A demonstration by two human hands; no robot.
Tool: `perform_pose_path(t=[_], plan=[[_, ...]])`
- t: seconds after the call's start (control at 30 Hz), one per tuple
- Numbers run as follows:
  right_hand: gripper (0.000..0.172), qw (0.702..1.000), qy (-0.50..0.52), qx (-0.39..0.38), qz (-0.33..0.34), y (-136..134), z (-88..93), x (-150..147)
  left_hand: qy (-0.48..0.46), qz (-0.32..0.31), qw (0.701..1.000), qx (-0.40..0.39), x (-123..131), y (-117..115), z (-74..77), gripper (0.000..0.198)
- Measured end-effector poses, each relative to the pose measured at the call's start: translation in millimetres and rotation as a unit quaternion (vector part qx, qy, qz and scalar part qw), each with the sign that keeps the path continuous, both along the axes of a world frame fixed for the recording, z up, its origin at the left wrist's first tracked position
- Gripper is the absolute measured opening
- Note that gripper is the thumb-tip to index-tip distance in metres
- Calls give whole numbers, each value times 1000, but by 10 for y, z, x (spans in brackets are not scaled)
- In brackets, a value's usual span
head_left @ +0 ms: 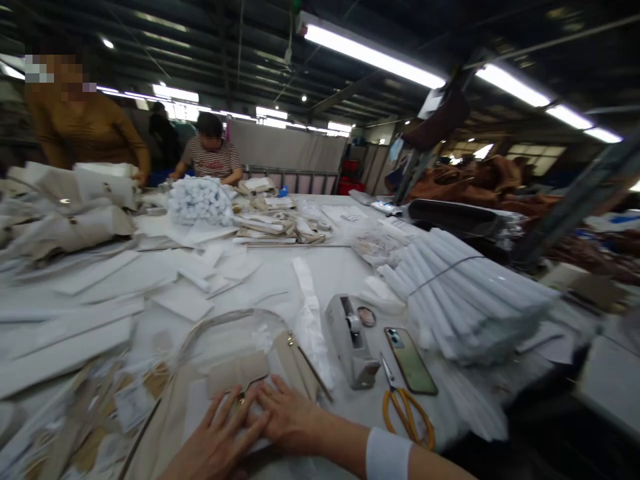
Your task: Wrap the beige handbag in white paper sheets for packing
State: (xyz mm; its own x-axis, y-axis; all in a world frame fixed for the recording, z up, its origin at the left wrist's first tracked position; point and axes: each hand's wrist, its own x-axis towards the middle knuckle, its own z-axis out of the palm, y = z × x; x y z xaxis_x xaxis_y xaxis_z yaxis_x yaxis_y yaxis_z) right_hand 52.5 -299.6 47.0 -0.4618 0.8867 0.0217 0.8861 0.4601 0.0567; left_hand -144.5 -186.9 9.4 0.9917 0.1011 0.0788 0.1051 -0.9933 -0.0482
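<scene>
A cream handbag (175, 393) lies on the table right in front of me, its strap arching away at the top and gold-coloured hardware on its side. My left hand (220, 427) rests on the bag with fingers stretched toward the small front flap (240, 373). Beside it, touching its fingertips, my right hand (290, 413) lies flat on the bag, fingers extended near the metal clasp. Neither hand appears to grip anything. Both palms are turned down, so what lies beneath them is hidden.
Right of the bag are a grey tape dispenser (353, 347), yellow-handled scissors (407, 413) and a green phone (413, 363). Beyond them lies a bundle of white tubes (465, 293). White sheets (183, 300) cover the left side. Two people work across the table near stacked bags (85, 227).
</scene>
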Motion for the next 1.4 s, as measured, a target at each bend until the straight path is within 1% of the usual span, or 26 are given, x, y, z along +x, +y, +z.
perform_pose_path(t=[0.07, 0.13, 0.2, 0.33, 0.47, 0.6, 0.73, 0.83, 0.97, 1.1, 1.2, 1.3, 1.4], plan=[[58, 1000, 22, 0, 2, 40, -77, 13, 72, 12, 996, -54, 29, -57, 31, 92], [61, 999, 32, -5, 4, 82, -160, 38, 102, 18, 990, -93, 7, -71, 25, 95], [62, 999, 34, -8, 10, 115, -231, 58, 87, 15, 990, -107, -35, -66, 13, 97], [57, 999, 30, 5, 17, 133, -314, 68, 21, 11, 995, -98, -81, -73, 3, 98], [53, 999, 26, 17, 20, 133, -369, 76, 20, 25, 994, -103, -70, -105, -19, 105], [59, 999, 35, 6, 27, 148, -422, 108, 20, 33, 993, -109, -61, -102, -36, 104], [70, 997, 61, -41, 18, 145, -415, 123, 25, 29, 992, -122, -67, -77, -21, 101], [74, 995, 76, -57, -2, 128, -397, 108, 29, 32, 991, -126, -75, -76, -5, 99], [76, 995, 77, -57, -23, 118, -424, 81, 28, 44, 992, -119, -81, -97, 8, 97], [73, 996, 69, -51, -12, 121, -460, 75, 13, 46, 993, -108, -87, -111, 13, 94], [74, 997, 70, -39, -9, 129, -473, 81, 19, 44, 992, -114, -93, -109, 34, 91], [74, 996, 79, -39, -10, 145, -461, 90, 42, 41, 987, -149, -77, -91, 120, 88], [68, 995, 85, -51, -10, 158, -400, 96, 63, 35, 977, -200, -2, -53, 277, 87]])
